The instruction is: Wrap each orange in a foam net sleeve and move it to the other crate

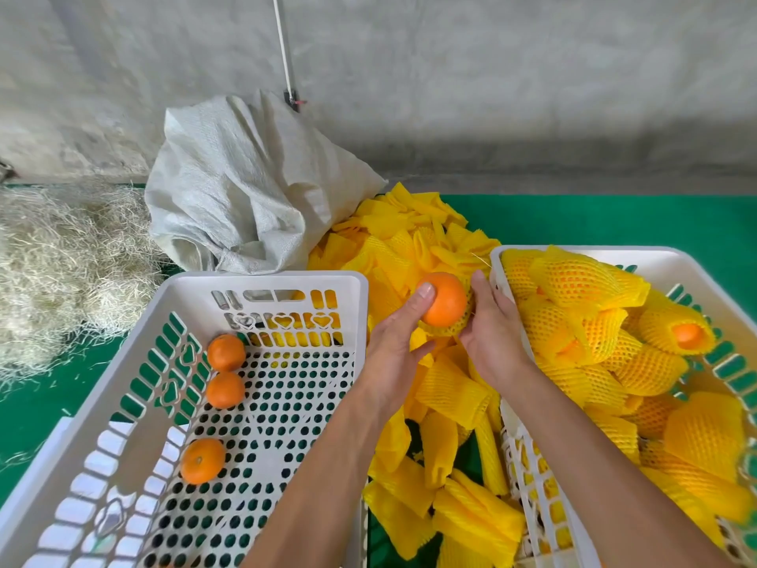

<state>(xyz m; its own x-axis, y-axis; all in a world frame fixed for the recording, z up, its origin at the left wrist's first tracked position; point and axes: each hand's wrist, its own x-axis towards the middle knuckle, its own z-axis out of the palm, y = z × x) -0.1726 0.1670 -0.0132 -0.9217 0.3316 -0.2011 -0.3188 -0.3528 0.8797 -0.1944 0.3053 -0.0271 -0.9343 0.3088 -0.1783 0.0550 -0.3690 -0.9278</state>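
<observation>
An orange [445, 299] sits between the two crates, half inside a yellow foam net sleeve [448, 329]. My left hand [395, 342] grips the orange, thumb on its top. My right hand [493, 334] holds the sleeve's right side. The left white crate [262, 280] holds three bare oranges: two [226, 352] [225, 389] side by side near its left wall and a third one [202, 461] nearer me. The right white crate [614, 252] is filled with several wrapped oranges [573, 284].
A pile of loose yellow foam sleeves [409, 235] lies on the green floor [614, 219] between and behind the crates. A crumpled white woven sack [245, 198] stands behind the left crate. Straw [61, 256] is heaped at the far left. A grey wall is behind.
</observation>
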